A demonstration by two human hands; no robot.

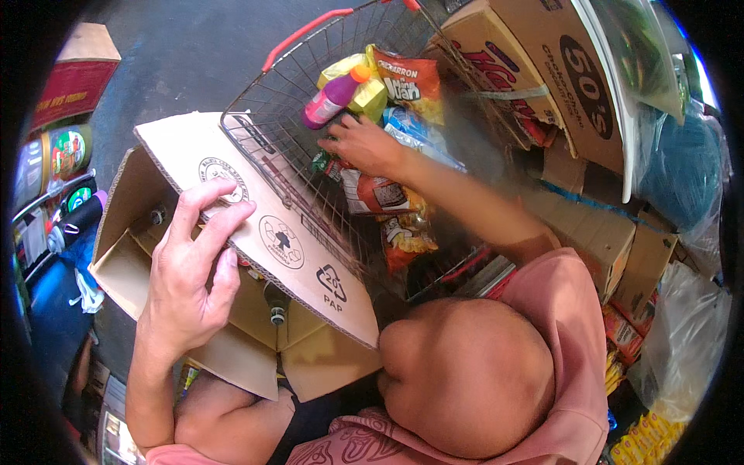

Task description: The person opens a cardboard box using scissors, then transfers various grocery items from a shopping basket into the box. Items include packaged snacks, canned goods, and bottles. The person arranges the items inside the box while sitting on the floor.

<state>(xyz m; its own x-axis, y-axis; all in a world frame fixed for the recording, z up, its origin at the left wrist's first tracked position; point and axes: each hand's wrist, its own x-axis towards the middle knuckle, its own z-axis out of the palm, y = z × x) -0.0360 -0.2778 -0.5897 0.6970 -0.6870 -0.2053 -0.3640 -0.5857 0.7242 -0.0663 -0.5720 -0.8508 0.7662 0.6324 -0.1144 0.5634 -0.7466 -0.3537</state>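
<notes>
My left hand (200, 256) is at the upper edge of an open cardboard box (354, 302). Its fingers lie over the white printed flap, with the thumb on the inner side. Dark bottles with caps (277, 314) show inside the box. My right hand (366, 145) reaches into a wire shopping basket (273, 104) with red handles, fingers bent downward. Whether anything is under its fingertips is hidden. Just beyond them lies a purple bottle with an orange cap (334, 97). Around the hand are an orange chicharron bag (410, 78), a yellow pack (369, 99), a blue pack (407, 128) and snack bags (378, 192).
Large brown cartons (558, 70) stand at the right, near clear plastic bags (686, 331). A red carton (72, 87) and large bottles (70, 145) line the left side. My bent knee (465, 354) is close against the box and basket. Yellow sachets (648, 442) lie at lower right.
</notes>
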